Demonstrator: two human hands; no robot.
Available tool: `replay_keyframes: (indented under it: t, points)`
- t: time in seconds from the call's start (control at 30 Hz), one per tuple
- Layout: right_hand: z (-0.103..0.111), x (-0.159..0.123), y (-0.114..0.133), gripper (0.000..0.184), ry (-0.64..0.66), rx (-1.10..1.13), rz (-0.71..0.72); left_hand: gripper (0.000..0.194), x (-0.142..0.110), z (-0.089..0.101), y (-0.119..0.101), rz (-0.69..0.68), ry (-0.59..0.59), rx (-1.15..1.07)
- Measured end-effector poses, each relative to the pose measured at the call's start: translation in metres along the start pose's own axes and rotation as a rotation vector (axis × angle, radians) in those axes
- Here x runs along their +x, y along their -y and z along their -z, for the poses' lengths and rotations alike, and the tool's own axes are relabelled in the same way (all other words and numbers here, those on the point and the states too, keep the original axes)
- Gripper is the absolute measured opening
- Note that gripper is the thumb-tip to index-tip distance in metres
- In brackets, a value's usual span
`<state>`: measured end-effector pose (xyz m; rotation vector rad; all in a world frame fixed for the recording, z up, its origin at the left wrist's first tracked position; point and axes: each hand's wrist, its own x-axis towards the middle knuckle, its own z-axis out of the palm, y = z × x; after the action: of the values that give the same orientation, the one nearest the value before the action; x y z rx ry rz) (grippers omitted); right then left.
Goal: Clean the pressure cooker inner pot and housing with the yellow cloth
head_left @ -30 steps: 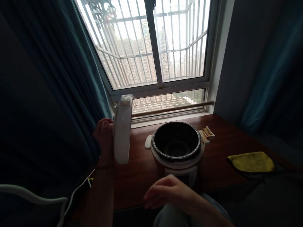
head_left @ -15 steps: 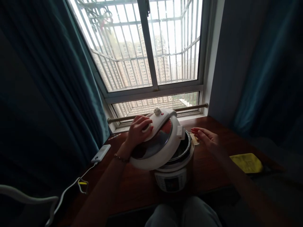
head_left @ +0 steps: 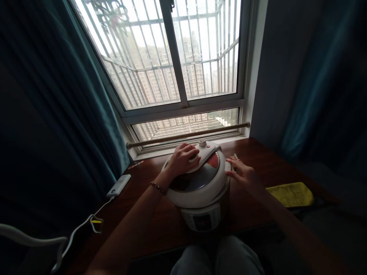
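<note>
An electric pressure cooker (head_left: 200, 218) with a control panel on its front stands on the table before me. Its white-rimmed lid (head_left: 197, 199) lies over the pot, slightly askew, with a narrow dark gap at the right front. My left hand (head_left: 185, 158) is closed around the handle on top of the lid, near a round valve knob (head_left: 202, 143). At the lid's right side, my right hand (head_left: 242, 172) has its fingers and thumb around the small white side tab (head_left: 228, 166). Inside the pot nothing can be seen.
The dark wooden table (head_left: 151, 225) reaches to the barred window. On the left lies a white power bank (head_left: 119, 186) with a white cable (head_left: 76, 231). A yellow cloth-like item (head_left: 291, 194) is on the right. A rail (head_left: 189, 135) crosses the window's foot.
My left hand has lowered the tilted lid onto the pot, covering its opening. My right hand has moved in from the right to the lid's side tab.
</note>
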<state>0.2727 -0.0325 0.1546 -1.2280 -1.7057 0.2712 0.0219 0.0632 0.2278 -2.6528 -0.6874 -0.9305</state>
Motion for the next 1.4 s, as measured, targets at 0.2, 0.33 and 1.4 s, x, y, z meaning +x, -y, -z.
replay_keyframes:
  t: [0.2,0.33,1.4]
  points:
    - [-0.002,0.005,-0.013,0.047,0.029,-0.024,-0.003,0.021,0.005,-0.006,0.001,0.013,0.026,0.020]
    - [0.000,0.008,-0.021,0.046,0.073,-0.065,0.001,0.021,0.010,-0.008,-0.002,0.014,0.056,0.036]
    - [0.004,0.045,-0.057,0.035,0.240,-0.289,-0.156,0.048,0.004,-0.008,0.006,0.150,0.288,-0.016]
